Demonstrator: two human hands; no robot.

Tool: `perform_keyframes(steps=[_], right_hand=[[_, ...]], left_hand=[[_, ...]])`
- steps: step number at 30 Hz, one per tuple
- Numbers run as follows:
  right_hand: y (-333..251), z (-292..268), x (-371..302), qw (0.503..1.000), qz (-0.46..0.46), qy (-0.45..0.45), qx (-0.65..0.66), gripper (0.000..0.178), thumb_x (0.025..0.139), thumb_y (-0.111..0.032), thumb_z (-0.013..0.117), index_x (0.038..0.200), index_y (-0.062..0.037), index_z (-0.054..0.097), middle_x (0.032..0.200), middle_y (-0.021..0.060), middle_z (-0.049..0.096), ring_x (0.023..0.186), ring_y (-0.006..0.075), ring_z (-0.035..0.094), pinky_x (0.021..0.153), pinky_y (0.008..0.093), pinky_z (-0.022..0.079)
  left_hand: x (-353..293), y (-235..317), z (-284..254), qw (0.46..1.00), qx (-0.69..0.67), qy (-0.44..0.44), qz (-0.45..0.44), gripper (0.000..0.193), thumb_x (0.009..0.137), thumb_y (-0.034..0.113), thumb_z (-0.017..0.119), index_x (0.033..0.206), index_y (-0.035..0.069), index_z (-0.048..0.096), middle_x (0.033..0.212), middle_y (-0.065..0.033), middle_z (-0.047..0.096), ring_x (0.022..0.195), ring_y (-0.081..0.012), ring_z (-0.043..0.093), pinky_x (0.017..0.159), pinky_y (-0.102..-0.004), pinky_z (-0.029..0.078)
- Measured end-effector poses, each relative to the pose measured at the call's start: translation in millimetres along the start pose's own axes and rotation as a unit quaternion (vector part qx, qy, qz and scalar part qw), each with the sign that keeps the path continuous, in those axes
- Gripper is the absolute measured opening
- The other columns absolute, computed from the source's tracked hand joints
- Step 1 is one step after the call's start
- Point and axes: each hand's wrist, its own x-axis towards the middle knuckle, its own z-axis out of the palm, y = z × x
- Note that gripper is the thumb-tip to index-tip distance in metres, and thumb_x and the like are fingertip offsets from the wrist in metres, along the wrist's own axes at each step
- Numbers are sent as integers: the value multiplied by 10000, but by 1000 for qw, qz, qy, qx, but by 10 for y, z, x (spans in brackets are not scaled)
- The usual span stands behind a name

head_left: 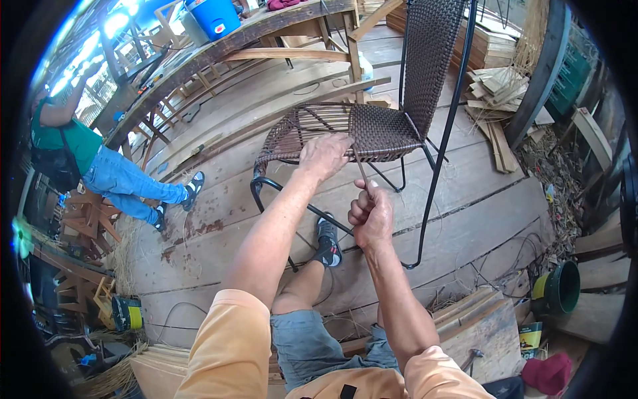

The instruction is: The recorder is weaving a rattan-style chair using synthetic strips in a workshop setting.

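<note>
A chair with a black metal frame and a brown woven back point(433, 56) stands in front of me. Its seat point(382, 136) is tightly woven toward the back, while bare lengthwise strands show toward the front. My left hand point(325, 158) lies at the near side of the seat, by the edge of the tight weave, fingers bent together; what its fingertips grip is hidden. A thin brown weaving strand point(361, 166) runs down from that spot to my right hand point(371, 216), which is closed around it in a fist just below the seat.
At left stands a person in a green top and jeans point(126, 176). A long wooden workbench point(266, 30) carries a blue bucket point(214, 18). Stacked boards point(498, 86) lie at right beside a post point(546, 73). A dark green bucket point(557, 288) and a red cap point(547, 374) are at lower right.
</note>
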Motion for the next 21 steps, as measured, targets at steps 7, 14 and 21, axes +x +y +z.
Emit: perform_keyframes(steps=[7,14,21], right_hand=[[53,28,-56,999,-40,24,-24,215,902,-228,475,889,-18,521,506,-28,312,368,78,278,335,245,227],[134,-117,-63,993,-54,38,-96,272,918,-302,481,878,-35,512,489,-45,270,374,70,236,347,235,172],[464,-962,640,875,-77,65,-474,430,919,-349,432,740,21,559,551,65,486,544,166,473,532,332,381]], left_hand=[[6,-16,-54,1000,-20,-13,-18,393,753,214,627,1138,152,577,1219,-23,539,1078,-233,534,878,-365,460],[25,-48,-44,999,-17,-27,-18,385,751,211,623,1130,154,581,1208,-11,544,1072,-236,531,879,-361,460],[-3,-98,32,998,-15,38,56,426,733,200,618,1141,95,552,1179,-59,546,1056,-245,532,883,-363,458]])
